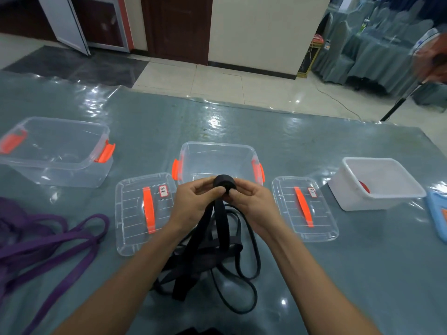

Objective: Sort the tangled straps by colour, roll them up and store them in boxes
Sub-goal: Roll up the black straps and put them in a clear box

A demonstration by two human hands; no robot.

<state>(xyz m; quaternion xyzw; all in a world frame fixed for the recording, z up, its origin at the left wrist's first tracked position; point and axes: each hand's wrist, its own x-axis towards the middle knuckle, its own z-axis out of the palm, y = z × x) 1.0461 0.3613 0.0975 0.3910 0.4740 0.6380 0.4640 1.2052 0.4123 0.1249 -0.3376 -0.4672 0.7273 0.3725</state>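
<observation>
One strap roll [225,181] between left hand [193,201] and right hand [251,203].

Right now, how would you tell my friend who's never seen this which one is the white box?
Look at the long grey-blue table and follow the row of boxes to its right end. The white box stands there, just right of a clear lid with an orange handle. It alone is solid white; the middle box and left box are clear with orange latches.

black strap [221,228] — purple straps [55,240] — orange-latched clear box [217,160].
</observation>
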